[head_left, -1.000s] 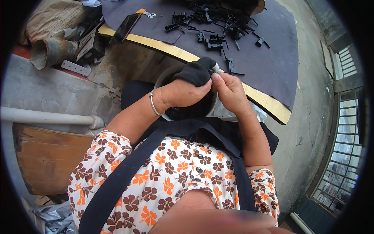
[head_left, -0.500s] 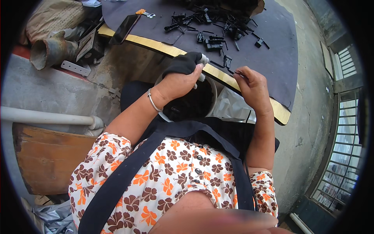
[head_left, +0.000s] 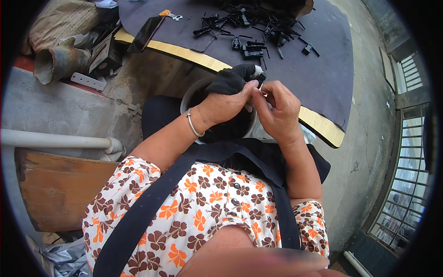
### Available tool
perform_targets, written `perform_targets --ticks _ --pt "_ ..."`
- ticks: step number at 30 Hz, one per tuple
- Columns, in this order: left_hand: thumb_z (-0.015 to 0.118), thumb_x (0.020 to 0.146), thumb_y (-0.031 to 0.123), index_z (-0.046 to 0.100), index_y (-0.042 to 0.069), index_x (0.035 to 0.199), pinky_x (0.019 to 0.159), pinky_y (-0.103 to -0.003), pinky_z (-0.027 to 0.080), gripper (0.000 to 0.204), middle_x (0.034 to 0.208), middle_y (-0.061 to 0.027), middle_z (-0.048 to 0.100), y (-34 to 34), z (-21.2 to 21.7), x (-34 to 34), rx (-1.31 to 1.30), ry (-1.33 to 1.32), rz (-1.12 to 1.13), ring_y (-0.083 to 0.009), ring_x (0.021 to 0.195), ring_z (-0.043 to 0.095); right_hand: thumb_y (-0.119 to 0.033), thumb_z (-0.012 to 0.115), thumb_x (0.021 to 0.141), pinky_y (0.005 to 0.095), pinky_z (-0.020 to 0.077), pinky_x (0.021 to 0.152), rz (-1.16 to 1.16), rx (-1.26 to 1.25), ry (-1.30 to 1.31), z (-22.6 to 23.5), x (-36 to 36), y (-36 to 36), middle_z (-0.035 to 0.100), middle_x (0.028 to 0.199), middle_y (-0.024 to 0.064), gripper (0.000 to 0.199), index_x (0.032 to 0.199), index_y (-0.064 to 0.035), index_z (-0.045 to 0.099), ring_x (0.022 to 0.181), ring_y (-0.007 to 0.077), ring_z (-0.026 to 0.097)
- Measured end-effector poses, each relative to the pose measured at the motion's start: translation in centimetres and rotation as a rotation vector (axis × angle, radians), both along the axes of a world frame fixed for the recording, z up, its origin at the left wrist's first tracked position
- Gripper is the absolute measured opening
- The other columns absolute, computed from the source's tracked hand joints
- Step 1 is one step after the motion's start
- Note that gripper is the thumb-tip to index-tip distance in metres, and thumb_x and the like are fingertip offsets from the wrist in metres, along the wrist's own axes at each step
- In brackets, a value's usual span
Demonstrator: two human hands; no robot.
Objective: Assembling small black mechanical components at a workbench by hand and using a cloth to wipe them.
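Observation:
My left hand (head_left: 230,94) wears a black fingerless covering with white wrapping on the fingertips and a metal bangle at the wrist. Its fingers are closed around a small black plastic part (head_left: 261,78), mostly hidden by the hands. Bare and pinched, my right hand (head_left: 280,108) meets the left at this same part, just over the table's near edge. Below both hands stands a pale round bucket (head_left: 186,100) with dark contents. Several similar black plastic parts (head_left: 253,53) with thin arms lie piled on the table beyond.
The dark-covered table (head_left: 323,69) has a yellow wooden edge (head_left: 318,125). A phone (head_left: 146,34) and a small metal tool with an orange end (head_left: 173,16) lie at its left. Further left are a rusty pipe piece (head_left: 60,62) and a perforated metal bracket (head_left: 88,81).
My right hand has moved left from the table edge to meet my left hand. The black part that lay at the edge is gone from there; one is now between my hands.

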State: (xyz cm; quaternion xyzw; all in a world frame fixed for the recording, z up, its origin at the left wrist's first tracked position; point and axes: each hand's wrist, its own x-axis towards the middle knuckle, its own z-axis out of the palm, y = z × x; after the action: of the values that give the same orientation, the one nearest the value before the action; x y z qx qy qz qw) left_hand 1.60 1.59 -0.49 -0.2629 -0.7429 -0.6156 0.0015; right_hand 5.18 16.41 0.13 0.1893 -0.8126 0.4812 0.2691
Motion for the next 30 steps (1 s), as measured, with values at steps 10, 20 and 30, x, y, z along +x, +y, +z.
perform_targets --ticks 10,20,30 --pt "0.057 0.087 0.008 0.055 -0.003 0.107 0.057 -0.018 0.044 0.023 0.083 -0.0012 0.061 -0.4 1.1 0.3 -0.173 -0.057 -0.032 -0.0031 0.066 0.052 -0.020 0.055 0.092 0.0204 0.0327 0.052 0.209 -0.246 -0.452 -0.1 -1.0 2.2 0.045 0.063 -0.0073 0.025 0.076 -0.0019 0.054 0.061 0.0026 0.038" --pt "0.060 0.076 0.001 0.061 -0.005 0.085 0.073 -0.038 0.048 0.011 0.092 -0.0202 0.062 -0.5 0.6 0.2 -0.484 0.770 0.119 -0.0317 0.083 0.060 -0.020 0.050 0.094 0.0212 0.0345 0.055 0.146 -0.237 -0.531 -2.7 -1.2 0.4 0.045 0.066 -0.0074 0.027 0.076 -0.0003 0.053 0.064 0.0035 0.037" --pt "0.057 0.087 0.011 0.057 -0.005 0.088 0.065 -0.027 0.047 0.016 0.082 -0.0084 0.059 -1.5 0.4 -1.0 -0.136 0.442 0.094 -0.0162 0.069 0.056 -0.010 0.061 0.086 0.0208 0.0416 0.060 0.085 0.004 -0.561 -0.3 -1.0 1.4 0.058 0.072 0.0005 0.014 0.092 0.0021 0.061 0.066 0.0051 0.049"
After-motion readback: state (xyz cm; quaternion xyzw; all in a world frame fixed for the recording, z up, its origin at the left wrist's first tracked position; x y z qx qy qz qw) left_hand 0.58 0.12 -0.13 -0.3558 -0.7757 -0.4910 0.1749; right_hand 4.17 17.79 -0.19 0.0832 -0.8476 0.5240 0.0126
